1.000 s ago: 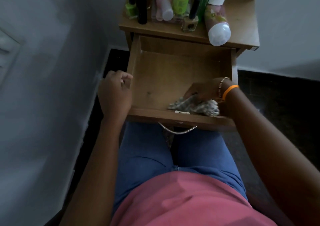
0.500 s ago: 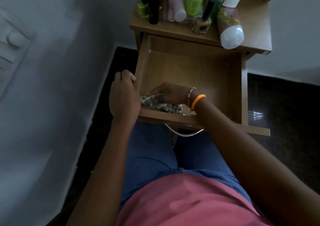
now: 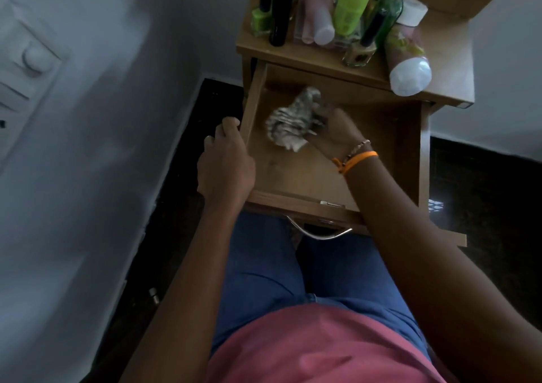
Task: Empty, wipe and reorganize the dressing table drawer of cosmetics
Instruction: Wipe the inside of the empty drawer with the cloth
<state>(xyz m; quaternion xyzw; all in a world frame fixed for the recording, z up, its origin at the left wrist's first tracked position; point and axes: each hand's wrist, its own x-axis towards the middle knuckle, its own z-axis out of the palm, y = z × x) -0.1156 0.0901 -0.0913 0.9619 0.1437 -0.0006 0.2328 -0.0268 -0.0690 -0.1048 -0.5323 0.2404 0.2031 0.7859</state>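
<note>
Drawer: the wooden drawer stood pulled open from the dressing table; inside lay only a crumpled patterned cloth, toward the back left corner.
Right hand: the right hand was inside the drawer, fingers curled round the cloth and holding it against the drawer floor; an orange band and a beaded bracelet circled the wrist.
Left hand: the left hand gripped the drawer's left wall, fingers curled over its top edge.
Table top: the cosmetics stood crowded together, among them a green nail polish bottle, a black tube, a lime-green bottle and a white-capped lotion bottle.
Drawer front: a metal handle sat just above the person's knees.
</note>
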